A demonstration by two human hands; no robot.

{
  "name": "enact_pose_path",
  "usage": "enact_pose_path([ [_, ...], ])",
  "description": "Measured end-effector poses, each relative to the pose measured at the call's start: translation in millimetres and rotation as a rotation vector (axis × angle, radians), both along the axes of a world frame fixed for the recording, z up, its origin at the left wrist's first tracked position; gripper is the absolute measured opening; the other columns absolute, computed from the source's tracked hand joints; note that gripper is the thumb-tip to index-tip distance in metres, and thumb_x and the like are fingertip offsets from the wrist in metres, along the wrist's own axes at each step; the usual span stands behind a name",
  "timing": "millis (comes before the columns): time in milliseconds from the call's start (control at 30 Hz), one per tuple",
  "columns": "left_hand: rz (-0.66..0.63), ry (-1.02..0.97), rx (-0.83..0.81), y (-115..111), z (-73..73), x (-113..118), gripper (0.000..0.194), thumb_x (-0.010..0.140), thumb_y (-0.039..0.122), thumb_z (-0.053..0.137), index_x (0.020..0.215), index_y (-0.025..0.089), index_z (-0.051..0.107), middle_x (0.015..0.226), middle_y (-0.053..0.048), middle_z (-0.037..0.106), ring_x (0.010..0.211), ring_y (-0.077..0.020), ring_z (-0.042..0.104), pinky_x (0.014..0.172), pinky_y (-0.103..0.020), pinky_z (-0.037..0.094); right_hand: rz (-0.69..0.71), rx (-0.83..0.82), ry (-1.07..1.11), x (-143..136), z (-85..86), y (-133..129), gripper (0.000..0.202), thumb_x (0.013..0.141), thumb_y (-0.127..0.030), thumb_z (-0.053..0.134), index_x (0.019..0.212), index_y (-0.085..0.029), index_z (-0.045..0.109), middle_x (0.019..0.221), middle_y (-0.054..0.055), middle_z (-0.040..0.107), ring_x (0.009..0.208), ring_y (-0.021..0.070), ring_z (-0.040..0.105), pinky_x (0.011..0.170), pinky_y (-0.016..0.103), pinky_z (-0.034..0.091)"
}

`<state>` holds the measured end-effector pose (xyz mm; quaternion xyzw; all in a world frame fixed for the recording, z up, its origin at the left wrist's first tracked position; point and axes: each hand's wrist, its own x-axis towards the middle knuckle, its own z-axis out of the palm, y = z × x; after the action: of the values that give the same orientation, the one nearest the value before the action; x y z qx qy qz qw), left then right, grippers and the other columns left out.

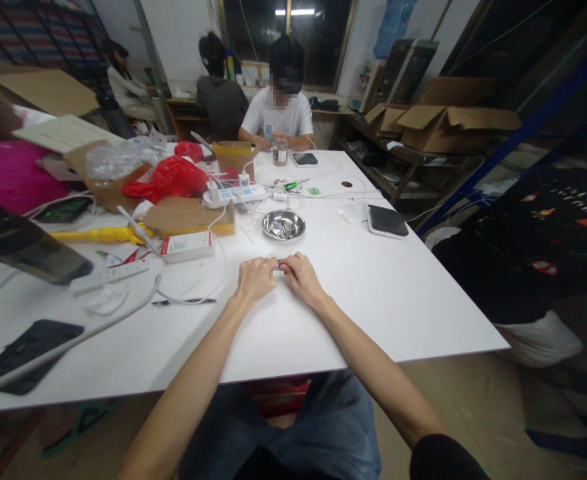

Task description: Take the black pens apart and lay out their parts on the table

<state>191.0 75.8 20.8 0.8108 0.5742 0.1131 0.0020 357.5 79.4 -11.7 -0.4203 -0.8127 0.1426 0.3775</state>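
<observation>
White tabletop (373, 320) spreads beneath the two bare hands. Left hand (256, 277) and right hand (301, 275) nearly meet, fingers curled inward, both pinching a small dark piece (279, 265) between them; the fingers cover most of it, so its shape cannot be told. Just beyond them sits a shiny metal bowl (301, 231) with small dark bits (287, 232) inside. Left of the left hand lies a black pen (161, 303); farther forward on that side, a white box (187, 245) with red edging carries print too small to read. Well beyond the hands, a jar (280, 153) wears a pale label, illegible, before a co-worker (278, 107) in white. Far right of the right hand, a black shirt (543, 233) bears pale lettering, too blurred to make out.
</observation>
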Motion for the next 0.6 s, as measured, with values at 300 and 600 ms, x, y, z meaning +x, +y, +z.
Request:
enact_pose_path([
  [300, 0.049, 0.015, -0.009, 4, 0.5, -7, 0.029, 0.086, 0.016, 0.044, 0.099, 0.023, 0.069, 0.09, -0.007, 0.074, 0.086, -0.024, 0.069, 0.065, -0.03, 0.038, -0.021, 0.055, 0.061, -12, -1.7, 7, 0.013, 0.096, -0.016, 0.049, 0.095, -0.022, 0.061, 0.091, 0.006, 0.062, 0.093, 0.0253, 0.051, 0.081, 0.038, 0.037],
  [600, 0.042, 0.031, 0.007, 5, -2.5, -5, 0.032, 0.085, 0.015, 0.045, 0.104, 0.024, 0.069, 0.09, -0.008, 0.074, 0.087, -0.0248, 0.069, 0.066, -0.03, 0.04, 0.012, 0.031, 0.022, -6, 0.5, 12, 0.011, 0.096, -0.026, 0.059, 0.105, -0.021, 0.061, 0.095, 0.007, 0.065, 0.093, 0.0244, 0.053, 0.082, 0.036, 0.039],
])
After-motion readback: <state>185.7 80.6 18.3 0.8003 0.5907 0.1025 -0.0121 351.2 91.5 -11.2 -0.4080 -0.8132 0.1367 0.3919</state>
